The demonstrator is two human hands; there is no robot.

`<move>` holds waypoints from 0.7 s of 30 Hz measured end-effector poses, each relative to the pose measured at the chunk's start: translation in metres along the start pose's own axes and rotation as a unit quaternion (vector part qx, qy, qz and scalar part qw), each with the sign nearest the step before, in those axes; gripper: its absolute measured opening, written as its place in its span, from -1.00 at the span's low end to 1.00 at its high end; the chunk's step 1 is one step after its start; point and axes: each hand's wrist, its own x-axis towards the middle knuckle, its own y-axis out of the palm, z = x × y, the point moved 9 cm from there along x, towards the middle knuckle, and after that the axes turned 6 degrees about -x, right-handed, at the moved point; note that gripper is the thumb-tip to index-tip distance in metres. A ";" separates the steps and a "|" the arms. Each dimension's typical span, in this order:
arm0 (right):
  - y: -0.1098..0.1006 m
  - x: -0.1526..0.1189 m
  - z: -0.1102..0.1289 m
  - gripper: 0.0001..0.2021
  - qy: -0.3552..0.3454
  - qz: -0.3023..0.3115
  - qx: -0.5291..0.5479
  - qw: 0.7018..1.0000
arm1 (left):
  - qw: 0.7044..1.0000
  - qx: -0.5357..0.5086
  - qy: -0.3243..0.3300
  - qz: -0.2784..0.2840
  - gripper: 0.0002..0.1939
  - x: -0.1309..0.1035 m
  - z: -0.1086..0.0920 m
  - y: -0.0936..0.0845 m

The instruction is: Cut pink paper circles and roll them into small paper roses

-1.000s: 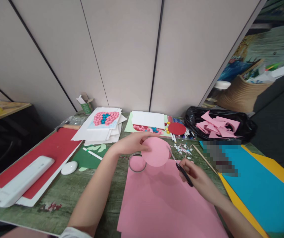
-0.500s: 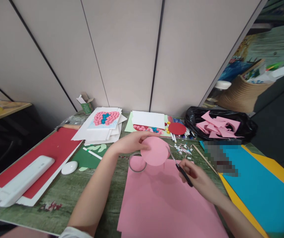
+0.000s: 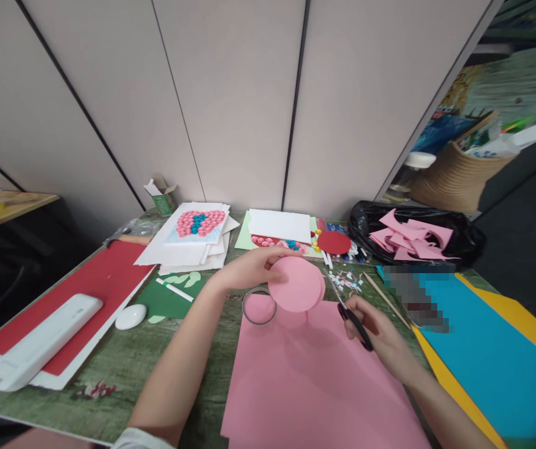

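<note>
Two pink paper circles [image 3: 296, 284], overlapping so that the lower one peeks out on the right, are raised above the upper part of our large pink sheet [image 3: 315, 380]. Our left hand [image 3: 256, 265] pinches them at the upper left, thumb in front, and our right hand [image 3: 366, 321] has its fingers curled round the black handles of the scissors [image 3: 354, 325], blades pointing up and left.

A clear round ring [image 3: 259, 306] lies across the sheet's upper left corner, just beside the circles and partly overlapped by them in our view. Beyond our hands we see paper snippets [image 3: 346, 282], a red paper oval [image 3: 334, 242], a white card stack [image 3: 280, 225] and a heart picture [image 3: 200, 223] on white sheets. To our right, a wooden stick [image 3: 386, 299] lies near the blue sheet [image 3: 487, 349], and pink scraps [image 3: 411, 237] fill a black plastic bag [image 3: 359, 227]. To our left are a white-and-green pen [image 3: 174, 290], a white mouse [image 3: 130, 317] and a long white device [image 3: 46, 340] on red paper [image 3: 78, 299].

Half a second ago our blades crossed the circles' right edge; now we have them just off it, shifted right, and the lower circle shows more.
</note>
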 end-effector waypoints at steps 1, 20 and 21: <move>0.001 0.000 0.000 -0.70 0.001 0.004 -0.003 1.000 | 1.000 0.009 -0.002 -0.006 -0.45 0.000 0.000 0.000; 0.005 0.001 -0.002 -0.69 0.014 0.012 -0.001 1.000 | 0.998 0.061 -0.001 -0.026 -0.44 0.000 -0.001 -0.002; 0.005 0.001 -0.002 -0.69 0.013 0.012 0.001 1.000 | 0.998 0.058 -0.001 -0.026 -0.44 0.000 -0.001 -0.001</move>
